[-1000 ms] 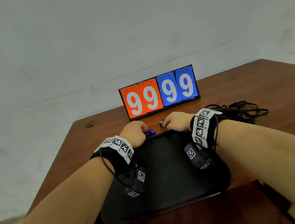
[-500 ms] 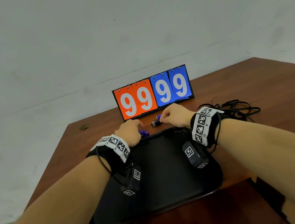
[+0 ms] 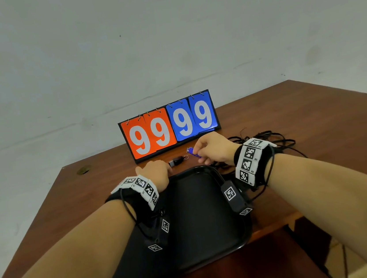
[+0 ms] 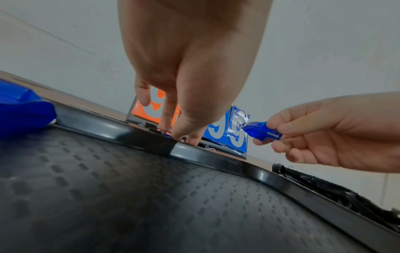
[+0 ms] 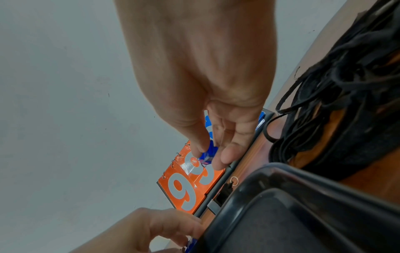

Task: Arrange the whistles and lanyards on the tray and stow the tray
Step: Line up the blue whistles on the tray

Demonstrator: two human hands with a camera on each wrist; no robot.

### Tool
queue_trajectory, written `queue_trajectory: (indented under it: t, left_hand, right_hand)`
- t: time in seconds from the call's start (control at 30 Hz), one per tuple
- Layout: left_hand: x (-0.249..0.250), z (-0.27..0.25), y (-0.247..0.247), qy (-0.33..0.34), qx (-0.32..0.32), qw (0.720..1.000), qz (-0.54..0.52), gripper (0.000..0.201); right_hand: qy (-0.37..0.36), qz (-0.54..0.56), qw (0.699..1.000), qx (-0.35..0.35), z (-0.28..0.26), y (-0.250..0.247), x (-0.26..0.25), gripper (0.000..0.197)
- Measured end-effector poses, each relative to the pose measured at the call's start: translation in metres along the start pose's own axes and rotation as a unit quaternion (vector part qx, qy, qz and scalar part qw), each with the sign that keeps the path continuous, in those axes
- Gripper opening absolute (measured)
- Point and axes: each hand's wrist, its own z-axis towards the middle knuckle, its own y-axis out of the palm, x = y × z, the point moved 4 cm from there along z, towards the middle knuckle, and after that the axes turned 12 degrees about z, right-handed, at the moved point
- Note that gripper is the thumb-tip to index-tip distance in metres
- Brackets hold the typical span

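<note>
My right hand (image 3: 199,154) pinches a blue whistle (image 3: 193,151) between thumb and fingers, lifted above the table just beyond the black tray (image 3: 200,208). The same blue whistle (image 4: 260,132) shows in the left wrist view with its small ring forward. A black whistle (image 3: 177,161) with a key ring lies on the table between my hands. My left hand (image 3: 158,168) curls down at the tray's far rim (image 4: 194,155). A second blue whistle (image 5: 192,244) peeks out between its fingertips. A heap of black lanyards (image 3: 270,138) lies to the right of the tray.
A flip scoreboard (image 3: 169,126) reading 9999 stands right behind the whistles. The wooden table (image 3: 315,127) runs on to the right, and its near edge lies under the tray's front. A blurred blue object (image 4: 21,109) sits by the tray's left rim.
My right hand has lifted the blue whistle off the table and drawn it right, leaving the black whistle lying alone. My left hand has stayed at the tray's far rim.
</note>
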Motion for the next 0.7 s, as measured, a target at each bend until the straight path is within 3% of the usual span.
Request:
queue_trajectory:
  t: [0.5, 0.7]
  left_hand:
    - [-0.008, 0.003, -0.001, -0.009, 0.006, 1.0, -0.022, 0.027]
    - [-0.01, 0.006, 0.002, -0.002, -0.004, 1.0, -0.018, 0.029]
  right_hand:
    - [-0.001, 0.048, 0.999, -0.02, -0.003, 0.008, -0.003, 0.013]
    - [0.001, 0.062, 0.998, -0.031, -0.003, 0.014, -0.006, 0.013]
